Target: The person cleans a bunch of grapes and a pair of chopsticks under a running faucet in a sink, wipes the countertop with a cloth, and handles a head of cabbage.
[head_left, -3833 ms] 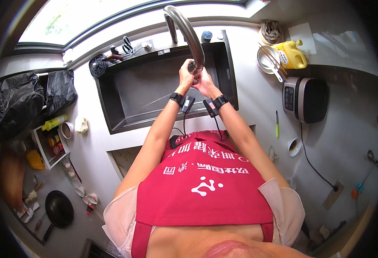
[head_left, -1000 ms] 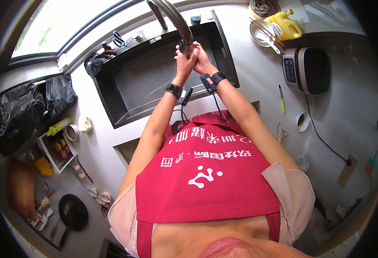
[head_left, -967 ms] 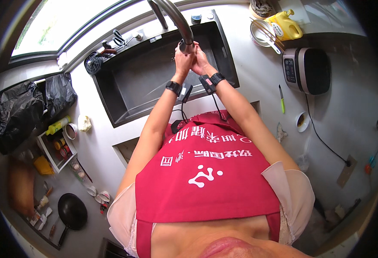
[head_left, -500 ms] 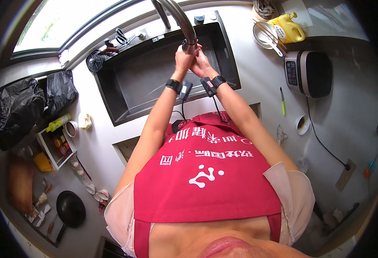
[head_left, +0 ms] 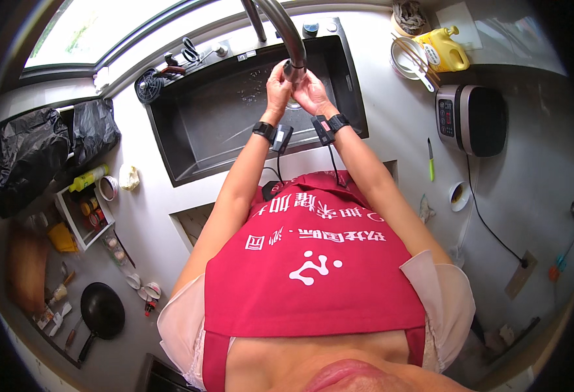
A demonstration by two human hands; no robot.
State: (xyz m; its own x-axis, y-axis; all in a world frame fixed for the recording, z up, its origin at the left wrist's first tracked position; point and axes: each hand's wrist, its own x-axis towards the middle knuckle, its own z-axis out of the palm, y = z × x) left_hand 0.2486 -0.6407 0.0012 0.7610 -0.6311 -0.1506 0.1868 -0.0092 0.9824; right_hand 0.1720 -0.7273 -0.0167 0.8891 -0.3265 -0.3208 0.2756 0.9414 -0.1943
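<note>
Meeting at the faucet [head_left: 289, 31]: left hand [head_left: 277, 90] and right hand [head_left: 312, 95]

White characters and a dotted emblem were printed across the red apron [head_left: 313, 304]. The yellow jug [head_left: 450, 51] bore a pale label; the black-and-silver appliance [head_left: 480, 121] had a marked control panel. The faucet was grey metal, smooth and arched, its spout end over the dark rectangular sink [head_left: 215, 130], where droplets [head_left: 253, 88] dotted the floor. Both hands had bent fingers close about that spout end, which partly hid them; whether either gripped anything could not be told.
</note>
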